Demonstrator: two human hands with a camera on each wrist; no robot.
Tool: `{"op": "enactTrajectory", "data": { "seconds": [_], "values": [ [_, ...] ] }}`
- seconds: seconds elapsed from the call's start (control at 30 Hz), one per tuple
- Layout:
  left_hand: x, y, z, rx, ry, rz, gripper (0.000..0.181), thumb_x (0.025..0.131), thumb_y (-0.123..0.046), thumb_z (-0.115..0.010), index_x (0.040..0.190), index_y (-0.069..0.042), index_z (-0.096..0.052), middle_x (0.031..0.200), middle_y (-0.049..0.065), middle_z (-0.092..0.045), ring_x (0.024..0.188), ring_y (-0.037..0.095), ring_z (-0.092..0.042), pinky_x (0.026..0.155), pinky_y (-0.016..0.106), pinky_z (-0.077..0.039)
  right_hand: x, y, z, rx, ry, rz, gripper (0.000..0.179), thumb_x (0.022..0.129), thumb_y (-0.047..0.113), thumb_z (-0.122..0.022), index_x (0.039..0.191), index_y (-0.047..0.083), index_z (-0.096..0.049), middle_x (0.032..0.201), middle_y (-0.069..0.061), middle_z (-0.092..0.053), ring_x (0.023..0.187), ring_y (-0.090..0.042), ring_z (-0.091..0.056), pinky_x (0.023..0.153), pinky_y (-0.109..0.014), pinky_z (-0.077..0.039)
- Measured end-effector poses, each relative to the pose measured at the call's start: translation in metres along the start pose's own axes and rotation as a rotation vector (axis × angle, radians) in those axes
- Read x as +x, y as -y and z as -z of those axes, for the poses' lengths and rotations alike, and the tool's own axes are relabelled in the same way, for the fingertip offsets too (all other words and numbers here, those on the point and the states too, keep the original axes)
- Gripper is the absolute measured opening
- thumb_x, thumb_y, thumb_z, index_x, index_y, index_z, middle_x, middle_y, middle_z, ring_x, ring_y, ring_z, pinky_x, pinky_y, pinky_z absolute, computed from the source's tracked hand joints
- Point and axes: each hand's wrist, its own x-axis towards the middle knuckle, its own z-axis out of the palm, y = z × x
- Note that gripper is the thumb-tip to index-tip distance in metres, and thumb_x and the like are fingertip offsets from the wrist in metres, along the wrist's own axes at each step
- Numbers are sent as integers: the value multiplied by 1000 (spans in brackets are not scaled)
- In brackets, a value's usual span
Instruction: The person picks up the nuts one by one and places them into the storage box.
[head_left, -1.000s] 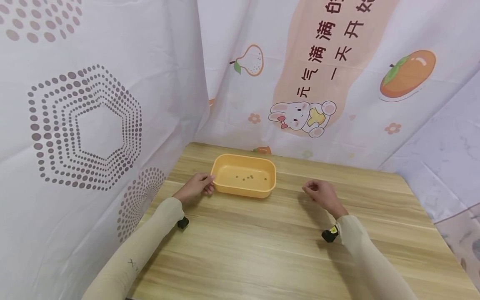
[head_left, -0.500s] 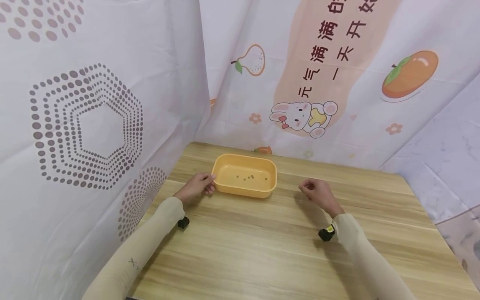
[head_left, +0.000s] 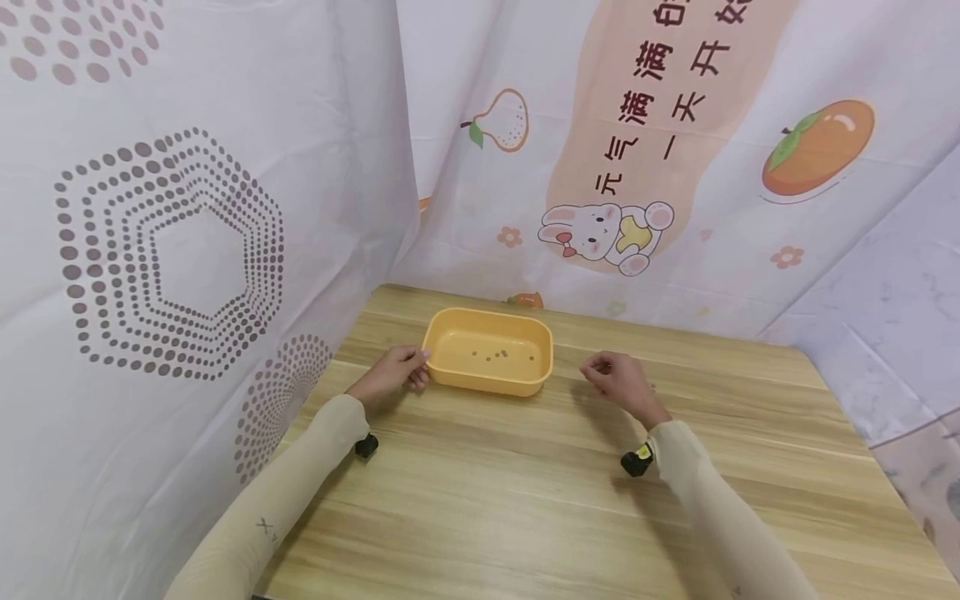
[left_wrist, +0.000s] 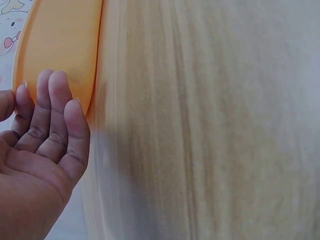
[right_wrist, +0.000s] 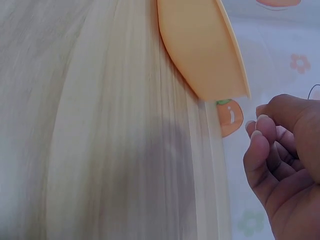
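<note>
A shallow orange-yellow plastic bin (head_left: pixel 487 385) stands on the wooden table, with several small brownish round bits (head_left: pixel 503 354) on its floor, too small to identify. My left hand (head_left: pixel 390 375) pinches the rim at the bin's left end between thumb and index finger. In the left wrist view, the other fingers (left_wrist: pixel 59 90) of that hand lie along the bin's outer wall. To the right of the bin, my right hand (head_left: pixel 621 385) hovers apart from it. Its thumb and fingertips (right_wrist: pixel 257 142) are drawn together; nothing shows between them, though something tiny could be hidden.
The wooden table (head_left: pixel 480 500) runs to a printed white curtain (head_left: pixel 465 208) behind the bin. Another patterned curtain (head_left: pixel 322 208) stands close along the left side. A small dark speck (head_left: pixel 652 386) shows on the table beside the right wrist.
My right hand has moved left, closer to the bin, with its fingertips still drawn together. The left hand and the bin have stayed in place.
</note>
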Motion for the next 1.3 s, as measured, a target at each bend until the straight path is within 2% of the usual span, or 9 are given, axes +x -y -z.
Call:
{"op": "enactTrajectory", "data": {
  "seconds": [0.27,0.57,0.9,1.3],
  "values": [
    [-1,1,0,-1,-2,11,39,112,-34,-47,102,0,-63,93,13,-67,81,24,-65,75,33,-58,2,9,-5,11,23,-2,22,102,22,-67,107,1,-73,83,-20,-69,62,-18,-59,55,-28,-52],
    [-2,-1,0,-2,1,11,39,112,-34,-46,103,0,-64,94,14,-67,82,25,-65,75,34,-58,6,18,-12,29,39,-10,17,101,24,-69,103,8,-73,94,-17,-73,67,-18,-62,59,-30,-57],
    [-1,0,0,-15,2,20,40,111,-34,-48,102,1,-63,93,13,-67,81,25,-66,76,34,-58,9,26,-21,57,48,31,19,102,21,-68,105,2,-73,93,-19,-72,65,-17,-62,57,-30,-57],
    [-1,-1,-2,-19,-15,41,40,111,-34,-48,106,3,-63,98,18,-67,86,30,-66,85,47,-57,13,35,-31,79,81,52,22,102,21,-68,105,0,-73,88,-22,-71,60,-17,-57,52,-27,-48]
  ]
}}
